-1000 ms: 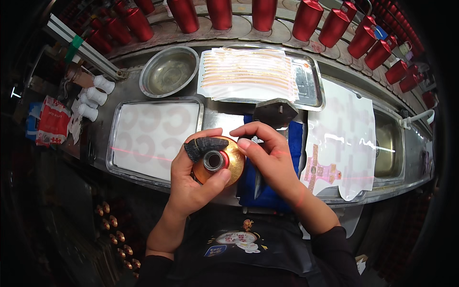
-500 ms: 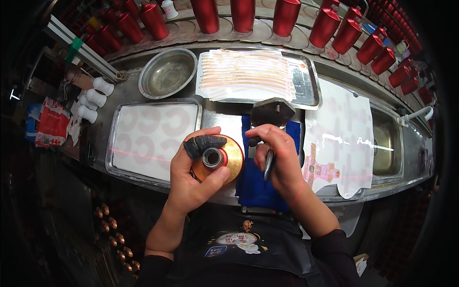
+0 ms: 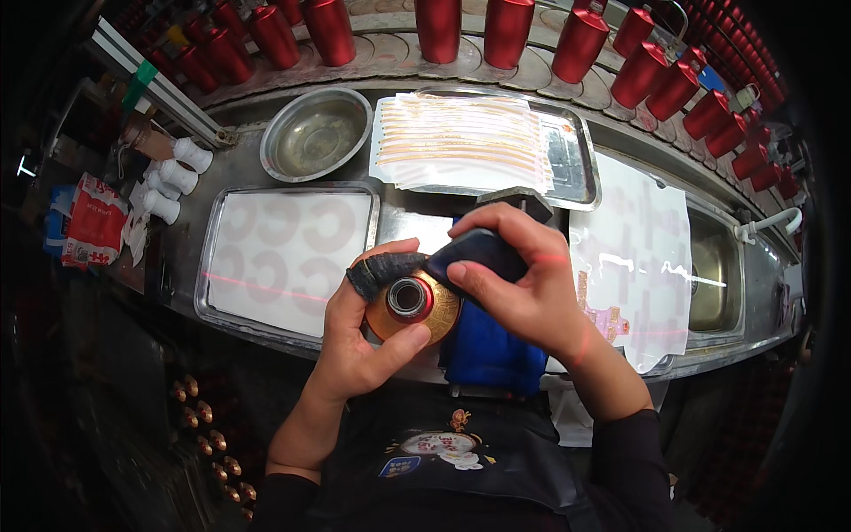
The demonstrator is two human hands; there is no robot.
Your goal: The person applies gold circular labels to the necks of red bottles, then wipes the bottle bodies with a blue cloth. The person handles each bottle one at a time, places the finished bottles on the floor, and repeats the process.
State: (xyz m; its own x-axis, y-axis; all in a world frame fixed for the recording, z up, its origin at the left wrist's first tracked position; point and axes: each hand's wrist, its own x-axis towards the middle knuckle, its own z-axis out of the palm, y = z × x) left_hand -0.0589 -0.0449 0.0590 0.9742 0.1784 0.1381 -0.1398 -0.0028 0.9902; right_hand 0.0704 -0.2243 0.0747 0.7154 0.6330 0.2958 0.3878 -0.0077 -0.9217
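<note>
While a dark apron point(image 3: 443, 443) fills the lower edge, two bare hands meet just above it over a bottle point(image 3: 441, 315) with a gold shoulder and a red collar, its open mouth turned toward the viewer. The left hand point(image 3: 355, 346) curls around the bottle's side, thumb near the gold rim, a dark sleeve point(image 3: 394, 269) covering its forefinger. The right hand point(image 3: 541, 288) pinches a dark, flat-looking tool point(image 3: 479, 253) between thumb and fingers, its tip at the shoulder's upper edge; whether it touches gold or sleeve, I cannot tell. Good work here probably means a firm left grip, light, even strokes with the tool's flat side, and fingertips kept off the finished surface. Beneath the right hand lies a blue cloth point(image 3: 496, 355). Beyond are a tray point(image 3: 375, 213) of white sheeting, a metal basin point(image 3: 310, 137) and, farthest, red bottles point(image 3: 439, 31).
</note>
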